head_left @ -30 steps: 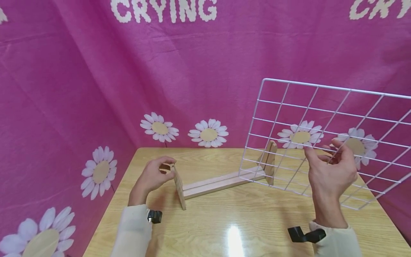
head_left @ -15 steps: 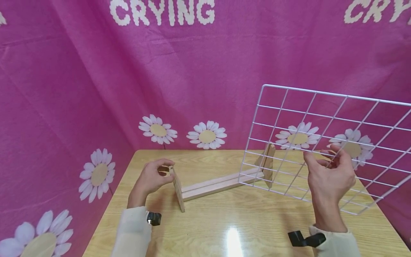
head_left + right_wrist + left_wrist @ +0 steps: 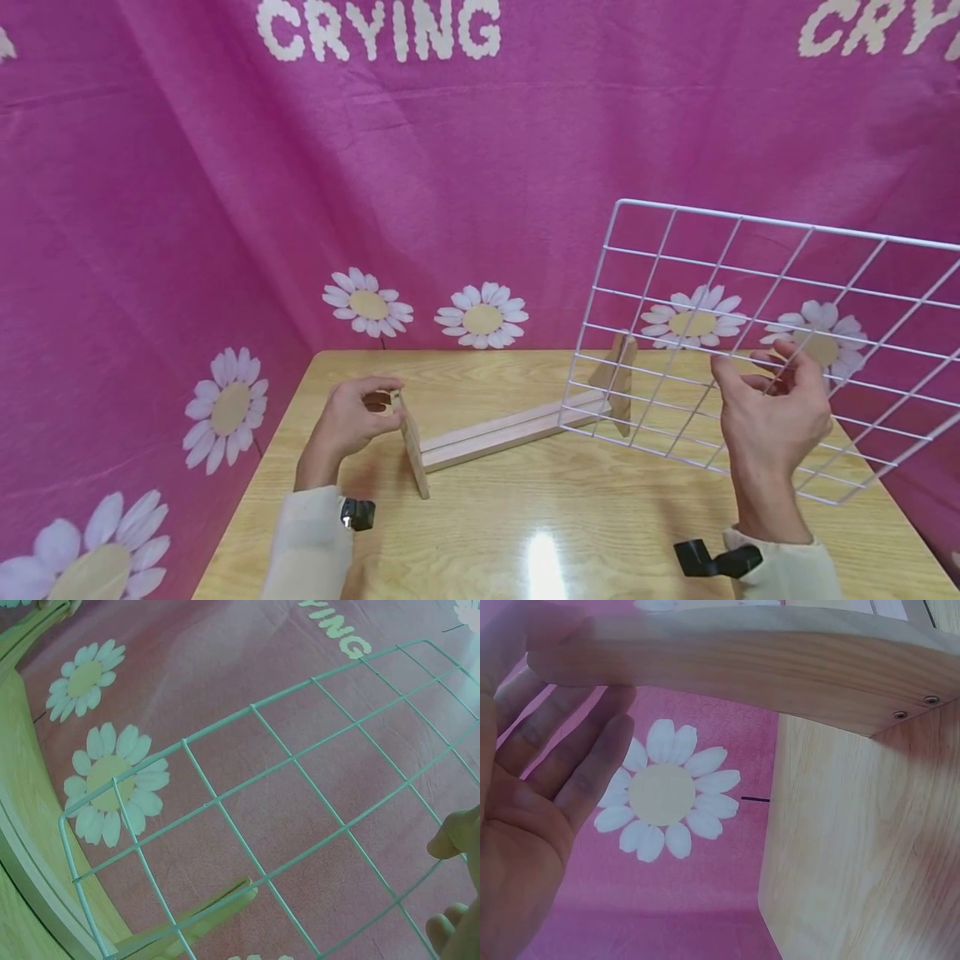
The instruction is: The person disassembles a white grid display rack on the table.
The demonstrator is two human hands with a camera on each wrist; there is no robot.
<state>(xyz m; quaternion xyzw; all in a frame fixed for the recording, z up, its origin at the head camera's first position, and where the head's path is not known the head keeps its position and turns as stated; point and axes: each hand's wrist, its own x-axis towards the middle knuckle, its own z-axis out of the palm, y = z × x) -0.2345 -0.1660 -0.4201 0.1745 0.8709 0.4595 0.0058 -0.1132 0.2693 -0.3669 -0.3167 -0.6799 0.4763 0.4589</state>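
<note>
My left hand (image 3: pixel 352 421) pinches the top of the near-left upright of a wooden stand (image 3: pixel 517 435). The left wrist view shows that upright (image 3: pixel 727 656) slanting away from the fingers, with two screws near its base. Two side pieces are joined by a long grooved bar, and the right upright (image 3: pixel 622 383) shows behind the mesh. A white wire grid panel (image 3: pixel 667 268) is held up, tilted, by my right hand (image 3: pixel 776 433), whose fingers curl at its wires. Its lower left corner overlaps the bar's right end in the head view. Part of the panel leaves the frame at right.
The stand rests on a light wood table (image 3: pixel 480 533) with a bright reflection near the front. A pink curtain (image 3: pixel 420 183) with daisies and lettering hangs behind and at the left side.
The stand's left upright has shifted slightly left with my left hand, and the right upright has shifted left too. The grid panel stays raised and has dipped a little in view.
</note>
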